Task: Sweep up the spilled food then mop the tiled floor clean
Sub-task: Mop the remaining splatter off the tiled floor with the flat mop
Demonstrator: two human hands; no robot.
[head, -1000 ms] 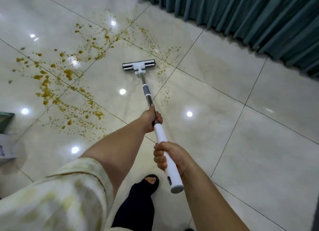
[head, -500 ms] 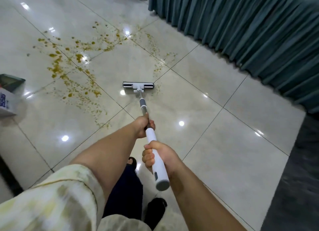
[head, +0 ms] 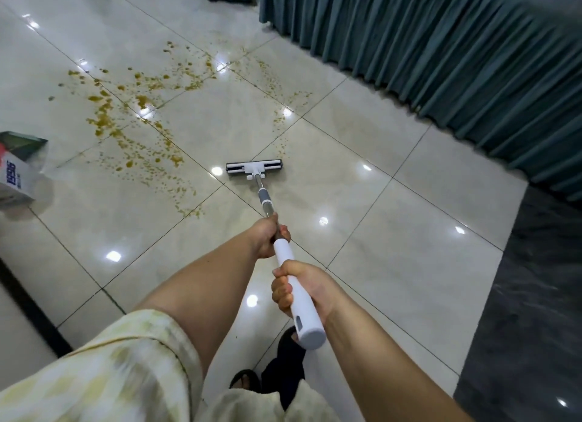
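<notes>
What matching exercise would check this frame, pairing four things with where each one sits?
Things:
1. mop head
2. spilled food
3. curtain
4. box

Places:
A. at the left edge of the view, on the floor
B. upper right, hanging down to the floor
C. scattered over the tiles, mostly left of and beyond the mop
D. flat on the tiles near the centre, at the far end of the mop handle

Pairs: 1-D, 2-C, 3-B, 4-A

Both arms stretched fwd, L grip (head: 267, 237) ahead of R grip (head: 304, 291), both curled round mop pole (head: 282, 251).
</notes>
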